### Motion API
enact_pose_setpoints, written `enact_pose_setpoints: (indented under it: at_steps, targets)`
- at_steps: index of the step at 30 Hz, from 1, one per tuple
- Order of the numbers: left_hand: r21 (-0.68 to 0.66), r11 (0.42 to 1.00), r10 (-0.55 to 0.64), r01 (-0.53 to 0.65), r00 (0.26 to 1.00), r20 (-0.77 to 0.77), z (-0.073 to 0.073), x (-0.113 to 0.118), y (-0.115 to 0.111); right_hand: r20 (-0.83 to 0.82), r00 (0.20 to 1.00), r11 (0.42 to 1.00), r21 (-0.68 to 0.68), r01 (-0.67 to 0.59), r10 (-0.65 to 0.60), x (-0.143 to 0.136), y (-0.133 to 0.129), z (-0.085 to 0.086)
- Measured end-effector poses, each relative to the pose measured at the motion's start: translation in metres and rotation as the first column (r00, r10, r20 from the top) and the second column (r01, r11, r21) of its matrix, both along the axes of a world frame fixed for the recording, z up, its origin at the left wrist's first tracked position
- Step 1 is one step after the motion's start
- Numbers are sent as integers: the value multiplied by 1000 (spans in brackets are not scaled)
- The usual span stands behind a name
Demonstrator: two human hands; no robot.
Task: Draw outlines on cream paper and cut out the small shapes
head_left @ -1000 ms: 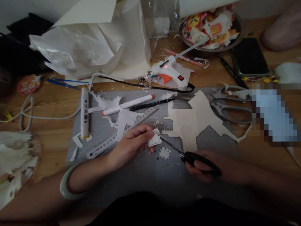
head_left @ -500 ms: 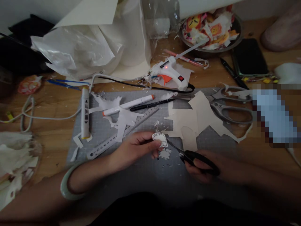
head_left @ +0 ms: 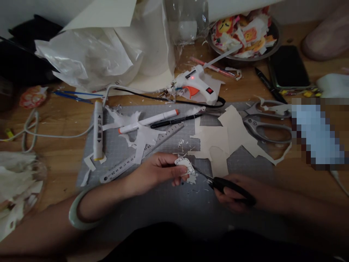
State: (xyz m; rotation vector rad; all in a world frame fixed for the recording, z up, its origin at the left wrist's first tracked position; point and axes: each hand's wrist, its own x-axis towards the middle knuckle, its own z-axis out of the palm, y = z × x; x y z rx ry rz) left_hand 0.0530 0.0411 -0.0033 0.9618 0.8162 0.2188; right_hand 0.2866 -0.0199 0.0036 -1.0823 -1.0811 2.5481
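Between the thumb and fingers of my left hand (head_left: 163,170) is a small white paper piece (head_left: 182,163) with black drawn outlines. My right hand (head_left: 234,193) grips black-handled scissors (head_left: 231,187), whose blades point up-left and meet the right edge of that paper. Another outlined paper cutout (head_left: 193,178) lies on the grey cutting mat (head_left: 163,211) just below, partly covered by the held piece. Tiny paper scraps are scattered around it. Larger cream paper offcuts (head_left: 214,140) lie beyond the scissors.
A steel ruler (head_left: 120,170), white marker (head_left: 148,121) and black pen (head_left: 177,121) lie on the mat. Behind are a glue gun (head_left: 201,85) with a red light and a bowl of scraps (head_left: 245,54). Large grey scissors (head_left: 265,122) rest at right.
The held paper piece has tilted clockwise and shifted slightly left, covering more of the cutout below. Both hands stay nearly in place.
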Motion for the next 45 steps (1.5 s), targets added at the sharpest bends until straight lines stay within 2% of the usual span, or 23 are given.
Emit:
enact_pose_setpoints:
  at_steps: [5, 12, 22, 27, 31, 36, 45]
  targets:
    - [-10, 999, -43, 43, 999, -21, 0, 0, -3, -41, 998, 998, -42, 43, -45, -3, -4, -6]
    - [-1, 997, -72, 72, 995, -64, -1, 0, -4, 24, 999, 1000, 12, -24, 24, -4, -2, -2]
    - [-15, 997, -80, 79, 995, -60, 0, 2, -1, -50, 998, 998, -39, 41, -43, -3, -3, -2]
    - [-11, 999, -45, 45, 997, -56, 0, 1, -3, -46, 999, 1000, -10, 8, -8, -1, -2, -1]
    - [12, 997, -71, 72, 994, -77, 0, 0, -3, -43, 999, 999, 43, -32, 34, -1, 0, 1]
    - [17, 996, -87, 89, 993, -78, -2, -1, -2, 82, 991, 991, 74, -115, 109, -3, 3, 6]
    - [-6, 998, -69, 68, 996, -60, -1, 0, -2, 62, 994, 995, 40, -89, 87, -3, 0, 2]
